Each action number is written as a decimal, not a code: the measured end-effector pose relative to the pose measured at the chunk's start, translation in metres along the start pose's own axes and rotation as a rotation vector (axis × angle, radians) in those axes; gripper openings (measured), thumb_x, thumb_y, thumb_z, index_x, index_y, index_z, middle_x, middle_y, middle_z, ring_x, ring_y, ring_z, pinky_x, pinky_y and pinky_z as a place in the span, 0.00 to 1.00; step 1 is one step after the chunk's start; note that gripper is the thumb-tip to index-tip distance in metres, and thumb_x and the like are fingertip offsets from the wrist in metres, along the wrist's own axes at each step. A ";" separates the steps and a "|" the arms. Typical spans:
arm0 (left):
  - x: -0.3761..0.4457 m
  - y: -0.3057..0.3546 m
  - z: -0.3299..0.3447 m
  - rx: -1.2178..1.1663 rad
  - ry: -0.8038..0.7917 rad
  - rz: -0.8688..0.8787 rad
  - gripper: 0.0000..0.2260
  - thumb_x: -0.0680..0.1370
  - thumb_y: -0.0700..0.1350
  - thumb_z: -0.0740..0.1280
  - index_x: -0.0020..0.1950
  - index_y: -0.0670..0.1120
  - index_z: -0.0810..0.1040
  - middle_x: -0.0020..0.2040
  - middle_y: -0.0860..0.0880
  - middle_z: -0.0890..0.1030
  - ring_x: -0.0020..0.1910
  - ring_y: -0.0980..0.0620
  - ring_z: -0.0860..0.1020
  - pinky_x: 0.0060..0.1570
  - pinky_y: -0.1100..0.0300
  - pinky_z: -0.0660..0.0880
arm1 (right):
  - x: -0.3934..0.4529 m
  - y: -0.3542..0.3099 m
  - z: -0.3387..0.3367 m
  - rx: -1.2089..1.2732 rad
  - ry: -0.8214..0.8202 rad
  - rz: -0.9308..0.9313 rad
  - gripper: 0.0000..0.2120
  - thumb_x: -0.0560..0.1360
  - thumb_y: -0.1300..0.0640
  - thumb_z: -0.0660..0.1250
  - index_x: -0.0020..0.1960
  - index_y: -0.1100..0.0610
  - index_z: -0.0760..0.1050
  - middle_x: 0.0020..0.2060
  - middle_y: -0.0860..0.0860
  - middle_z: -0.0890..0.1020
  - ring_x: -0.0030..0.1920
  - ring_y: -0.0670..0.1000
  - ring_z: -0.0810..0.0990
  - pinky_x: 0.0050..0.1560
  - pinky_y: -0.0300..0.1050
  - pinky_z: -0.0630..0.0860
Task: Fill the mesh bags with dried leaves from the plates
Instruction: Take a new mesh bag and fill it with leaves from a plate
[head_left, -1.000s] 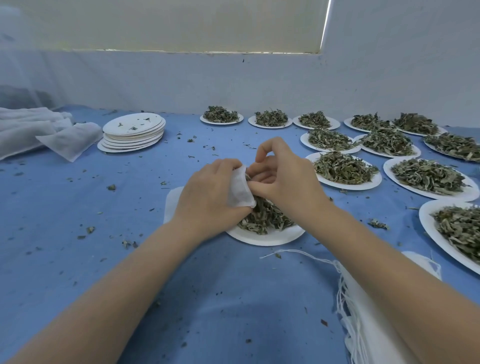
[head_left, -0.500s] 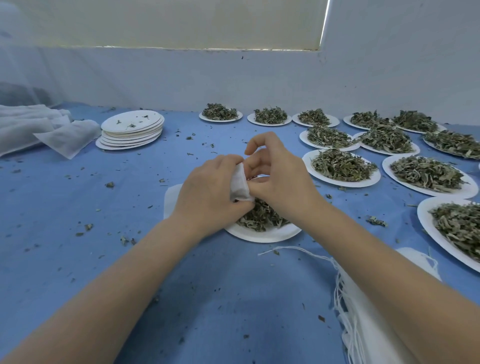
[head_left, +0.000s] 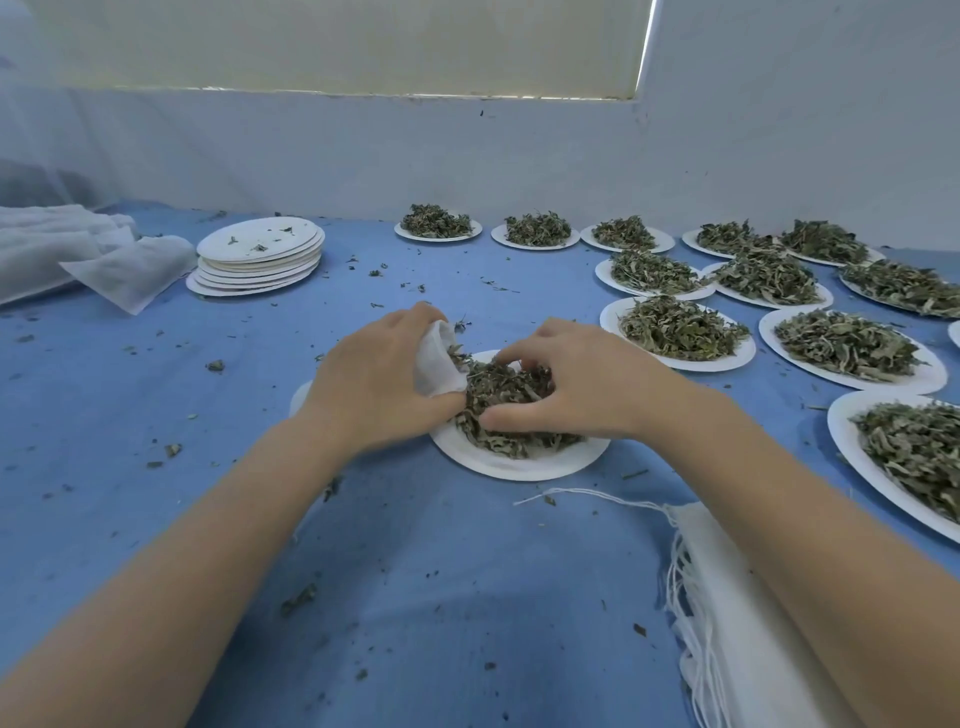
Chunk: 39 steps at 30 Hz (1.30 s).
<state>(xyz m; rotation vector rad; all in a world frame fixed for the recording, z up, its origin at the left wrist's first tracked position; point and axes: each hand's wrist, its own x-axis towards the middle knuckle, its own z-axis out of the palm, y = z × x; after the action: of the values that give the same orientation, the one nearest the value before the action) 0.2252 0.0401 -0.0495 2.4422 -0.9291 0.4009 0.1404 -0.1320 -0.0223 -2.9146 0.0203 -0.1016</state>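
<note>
One small white mesh bag (head_left: 435, 366) sits at the frame's centre, gripped by the left hand (head_left: 379, 384) with its mouth tipped toward the heap of dried green leaves (head_left: 511, 410) on a round white paper plate (head_left: 519, 465). Right hand (head_left: 582, 384) curls its fingers into that heap, clutching leaves. Eleven more leaf-laden plates (head_left: 680, 332) fill the right side; a stack of bare plates (head_left: 260, 257) stands upper left on the blue cloth (head_left: 156, 415).
</note>
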 end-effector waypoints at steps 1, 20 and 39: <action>-0.001 -0.001 0.001 -0.006 0.005 0.008 0.20 0.67 0.54 0.69 0.57 0.51 0.71 0.48 0.52 0.76 0.47 0.49 0.74 0.42 0.57 0.68 | 0.000 -0.002 0.002 -0.018 -0.009 -0.011 0.28 0.67 0.34 0.66 0.64 0.44 0.72 0.53 0.46 0.73 0.50 0.47 0.72 0.49 0.43 0.69; -0.001 -0.007 0.006 0.003 0.026 0.058 0.26 0.62 0.56 0.63 0.59 0.51 0.71 0.49 0.53 0.76 0.44 0.52 0.71 0.40 0.60 0.62 | 0.002 0.001 -0.004 0.055 0.065 -0.050 0.20 0.73 0.44 0.68 0.64 0.44 0.73 0.50 0.43 0.80 0.43 0.43 0.73 0.44 0.37 0.71; -0.001 -0.015 0.005 0.024 0.011 0.089 0.26 0.62 0.56 0.62 0.59 0.50 0.71 0.49 0.52 0.77 0.46 0.50 0.73 0.40 0.59 0.64 | 0.002 -0.003 -0.004 0.233 0.307 -0.042 0.07 0.73 0.53 0.69 0.49 0.52 0.83 0.38 0.44 0.82 0.37 0.41 0.76 0.43 0.26 0.67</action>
<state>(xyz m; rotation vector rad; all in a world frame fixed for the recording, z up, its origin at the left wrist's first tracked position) 0.2350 0.0476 -0.0592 2.4244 -1.0361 0.4589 0.1426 -0.1302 -0.0171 -2.6403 -0.0025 -0.5211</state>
